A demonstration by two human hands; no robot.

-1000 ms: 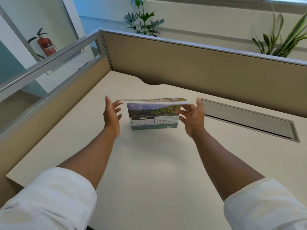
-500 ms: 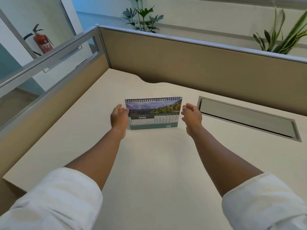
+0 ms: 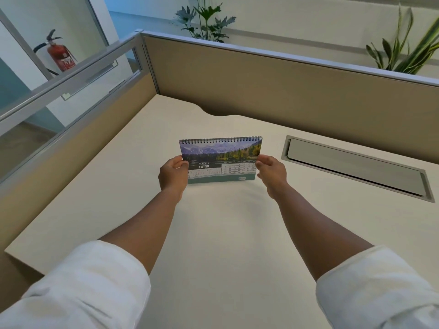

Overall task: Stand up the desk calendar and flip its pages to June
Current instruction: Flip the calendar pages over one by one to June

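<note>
The spiral-bound desk calendar stands upright on the cream desk, its front page showing a mountain lake photo and the word APRIL. My left hand grips the page's left edge with thumb in front. My right hand holds the right edge the same way. Both hands sit at mid-height of the calendar, with the coil binding along the top above them.
A grey cable-tray lid is set into the desk to the right. Beige partition walls close off the back and left sides. Plants stand behind the partition, and a fire extinguisher behind the glass at left.
A page held level above the calendar one second ago has gone over the top. Both hands dropped from the top edge to the sides, and now pinch the April page's edges.
</note>
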